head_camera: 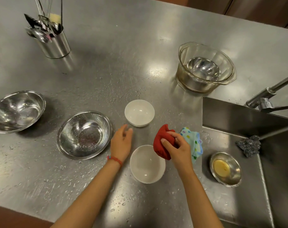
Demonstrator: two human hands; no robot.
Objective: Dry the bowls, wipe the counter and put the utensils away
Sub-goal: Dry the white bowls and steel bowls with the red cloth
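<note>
Red cloth (162, 142), soft and bunched, sat gripped in the right hand (177, 148); the left hand (122, 141) hovered spread beside the slippery-looking, likely fragile white bowl (147, 163), best held by its rim.

Both forearms reach forward; the left hand (122, 142) hovers palm down with fingers relaxed, while the right hand (178, 148) has fingers curled in a grip

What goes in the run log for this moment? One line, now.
right hand grips red cloth | left hand open, empty | near white bowl untouched | counter wet
</note>
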